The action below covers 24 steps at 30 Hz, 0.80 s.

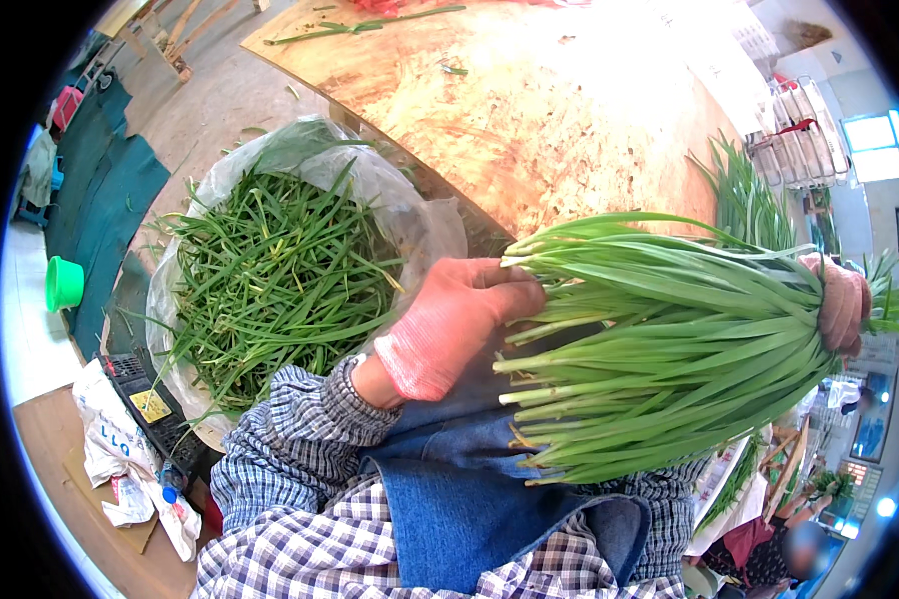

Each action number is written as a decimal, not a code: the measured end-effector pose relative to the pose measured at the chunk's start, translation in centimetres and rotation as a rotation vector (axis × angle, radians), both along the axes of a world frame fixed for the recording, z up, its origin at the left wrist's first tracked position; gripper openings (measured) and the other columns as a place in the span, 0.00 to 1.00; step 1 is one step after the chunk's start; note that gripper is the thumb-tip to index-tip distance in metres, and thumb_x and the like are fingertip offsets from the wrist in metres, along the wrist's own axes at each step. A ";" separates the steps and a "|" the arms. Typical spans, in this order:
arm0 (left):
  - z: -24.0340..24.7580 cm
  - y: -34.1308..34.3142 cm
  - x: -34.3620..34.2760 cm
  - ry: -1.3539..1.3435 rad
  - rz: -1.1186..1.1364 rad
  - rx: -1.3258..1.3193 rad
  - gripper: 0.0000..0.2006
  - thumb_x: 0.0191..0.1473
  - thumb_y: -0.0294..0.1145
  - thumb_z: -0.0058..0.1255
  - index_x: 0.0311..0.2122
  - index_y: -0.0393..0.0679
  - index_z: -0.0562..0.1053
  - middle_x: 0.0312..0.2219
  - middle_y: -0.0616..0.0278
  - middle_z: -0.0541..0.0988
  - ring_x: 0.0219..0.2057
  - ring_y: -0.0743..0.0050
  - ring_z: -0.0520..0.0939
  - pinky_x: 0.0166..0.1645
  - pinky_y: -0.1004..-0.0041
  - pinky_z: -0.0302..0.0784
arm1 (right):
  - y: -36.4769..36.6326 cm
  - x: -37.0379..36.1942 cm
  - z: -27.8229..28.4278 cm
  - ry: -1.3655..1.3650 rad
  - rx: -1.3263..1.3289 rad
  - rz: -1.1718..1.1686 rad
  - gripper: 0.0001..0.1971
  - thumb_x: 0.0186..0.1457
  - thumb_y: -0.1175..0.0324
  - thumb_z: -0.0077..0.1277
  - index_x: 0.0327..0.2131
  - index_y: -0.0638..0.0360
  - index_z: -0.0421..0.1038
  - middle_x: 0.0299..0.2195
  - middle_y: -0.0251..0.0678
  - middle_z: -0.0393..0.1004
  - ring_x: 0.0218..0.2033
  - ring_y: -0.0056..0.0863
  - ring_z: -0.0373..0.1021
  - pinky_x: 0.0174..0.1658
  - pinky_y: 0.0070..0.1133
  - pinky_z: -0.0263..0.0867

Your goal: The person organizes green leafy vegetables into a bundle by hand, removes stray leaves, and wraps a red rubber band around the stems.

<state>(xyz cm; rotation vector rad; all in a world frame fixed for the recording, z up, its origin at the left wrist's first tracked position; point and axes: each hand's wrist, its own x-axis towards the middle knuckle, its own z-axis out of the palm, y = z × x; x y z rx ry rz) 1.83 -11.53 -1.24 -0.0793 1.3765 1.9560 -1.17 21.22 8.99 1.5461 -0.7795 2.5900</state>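
Observation:
A large bunch of garlic chives lies across in front of me, its pale stem ends fanned out toward the left. My right hand, gloved, is wrapped tightly round the bunch near its right end, and leaf tips stick out beyond it. At the upper stem ends my left hand, in a pinkish work glove with bare wrist above the cuff, pinches a stalk between thumb and fingers. Just left of it stands a clear plastic bag, wide at the mouth, filled with loose green and yellowed leaves.
A wooden table with leaf scraps stretches ahead. More chives rest at its right edge. On the left are a black crate, a white sack and a green tub. A co-worker is at the lower right.

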 end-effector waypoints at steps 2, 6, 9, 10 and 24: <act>0.0 -0.4 0.8 0.052 0.028 -0.090 0.08 0.52 0.26 0.54 0.36 0.33 0.77 0.27 0.66 0.79 0.27 0.83 0.76 0.34 0.81 0.72 | -0.1 0.0 0.0 -0.002 -0.007 0.005 0.12 0.47 0.68 0.63 0.31 0.62 0.71 0.22 0.34 0.76 0.26 0.24 0.70 0.34 0.19 0.68; 0.1 -3.4 1.6 0.406 0.078 -0.341 0.05 0.54 0.25 0.52 0.34 0.35 0.77 0.23 0.68 0.77 0.24 0.85 0.74 0.27 0.81 0.70 | -0.4 0.0 0.2 0.007 -0.018 0.016 0.12 0.47 0.69 0.63 0.31 0.62 0.70 0.21 0.35 0.75 0.25 0.24 0.70 0.32 0.19 0.68; -2.4 -8.8 1.2 0.510 0.075 -0.529 0.08 0.52 0.32 0.52 0.33 0.39 0.78 0.24 0.53 0.79 0.25 0.60 0.80 0.31 0.67 0.75 | -0.2 -0.3 0.7 0.022 -0.019 0.031 0.12 0.47 0.69 0.63 0.31 0.62 0.70 0.21 0.34 0.75 0.24 0.24 0.70 0.31 0.18 0.68; -5.0 -12.2 1.2 0.740 -0.058 -0.942 0.07 0.49 0.29 0.51 0.34 0.40 0.77 0.25 0.54 0.79 0.26 0.57 0.80 0.33 0.64 0.75 | -0.1 -0.4 1.1 0.031 -0.016 0.038 0.12 0.47 0.70 0.63 0.31 0.62 0.70 0.21 0.34 0.76 0.24 0.24 0.70 0.31 0.18 0.68; -0.6 -0.8 1.8 0.958 -0.058 -0.303 0.11 0.48 0.30 0.58 0.38 0.39 0.77 0.28 0.50 0.77 0.31 0.53 0.79 0.36 0.63 0.74 | -0.7 0.1 1.2 0.059 0.003 0.029 0.12 0.46 0.71 0.63 0.30 0.62 0.69 0.21 0.33 0.76 0.22 0.25 0.70 0.28 0.17 0.68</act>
